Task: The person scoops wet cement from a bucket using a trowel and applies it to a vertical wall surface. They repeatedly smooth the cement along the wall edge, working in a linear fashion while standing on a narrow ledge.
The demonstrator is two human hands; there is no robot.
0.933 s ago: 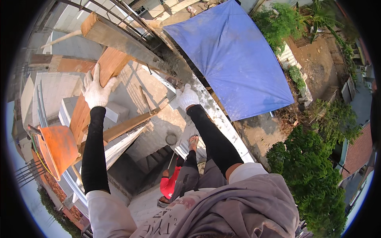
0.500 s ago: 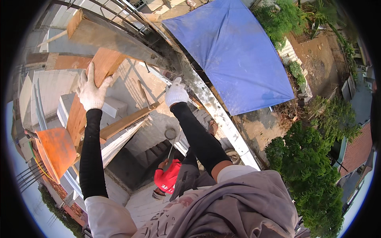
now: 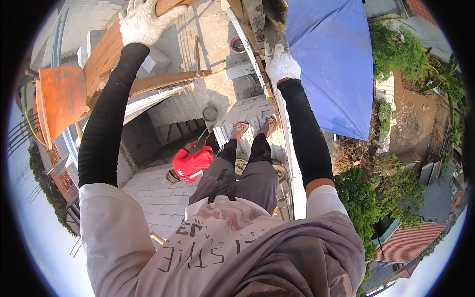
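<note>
My left hand (image 3: 143, 22), in a white knitted glove, lies with its fingers spread across a long brown wooden plank (image 3: 105, 53). At the top of the narrow wall, my right hand (image 3: 283, 65), in a matching glove, has its fingers bent over the rough grey concrete edge (image 3: 271, 32); some fingertips are hidden. Both arms reach forward in black sleeves. Beside the plank on the left, an orange plastic tub (image 3: 62, 101) sits tilted. My feet (image 3: 254, 128), in flip-flops, stand below on a pale corrugated surface.
Lower down, a co-worker in a red shirt (image 3: 190, 163) bends beside a dark opening (image 3: 143, 141). A timber beam (image 3: 163, 81) crosses above it. A blue tarp (image 3: 331, 69) stretches right of the wall. Round containers (image 3: 278, 173) stand near my legs; trees (image 3: 354, 208) grow far right.
My view has shifted, so the hands appear higher and farther right, and both my feet now show. Each hand still touches its surface: the left the plank, the right the concrete.
</note>
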